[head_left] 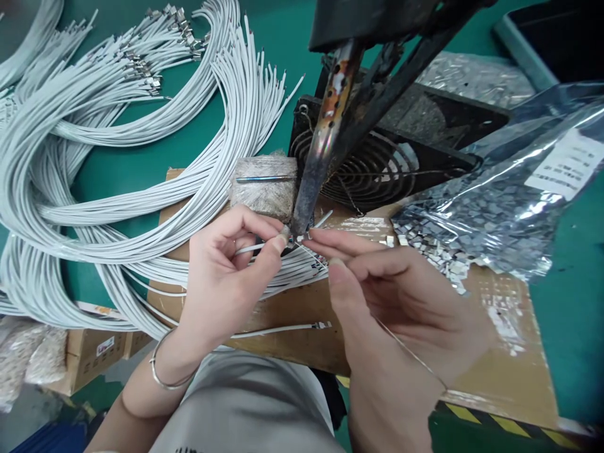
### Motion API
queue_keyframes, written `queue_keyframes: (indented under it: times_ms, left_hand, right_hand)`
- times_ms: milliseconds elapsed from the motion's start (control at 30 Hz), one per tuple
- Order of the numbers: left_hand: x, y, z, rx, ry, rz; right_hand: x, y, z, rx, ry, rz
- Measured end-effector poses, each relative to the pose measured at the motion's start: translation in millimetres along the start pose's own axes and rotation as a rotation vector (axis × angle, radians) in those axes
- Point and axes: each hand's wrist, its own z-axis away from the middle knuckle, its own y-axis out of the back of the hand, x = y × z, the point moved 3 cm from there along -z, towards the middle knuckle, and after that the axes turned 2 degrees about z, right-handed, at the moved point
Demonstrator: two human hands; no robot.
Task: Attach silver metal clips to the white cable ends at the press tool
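Observation:
My left hand (240, 270) is closed in a pinch at the end of a white cable (249, 249), right at the tip of a soldering iron (314, 170). The iron is fixed above and slants down between my hands. A small metal connector (302, 238) shows by the tip; whether it is joined to the cable is hard to see. From the other side, the fingers of my right hand (377, 283) close on a thin solder wire (410, 352), which runs across the palm and toward the iron tip. Behind my left fingers stands a plastic-wrapped block (264, 189).
Large bundles of white cables (117, 145) cover the left of the green table. A dark fan with a wire guard (377, 170) lies behind the iron. At right, a clear bag (509, 201) and loose metal pieces (438, 258) lie by the cardboard (509, 352).

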Motion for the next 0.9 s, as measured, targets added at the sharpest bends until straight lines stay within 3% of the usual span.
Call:
queue_keyframes:
  times_ms: [633,900]
  left_hand:
    - [-4.7,3.1,1.3,-0.017,-0.035,0.005]
    - [-3.5,0.9,0.1,-0.008,-0.043,0.015]
  right_hand:
    - [2.1,-0.2,-0.1,-0.040,0.006,-0.022]
    - [-1.1,-3.6,-0.4,0.028,-0.034,-0.022]
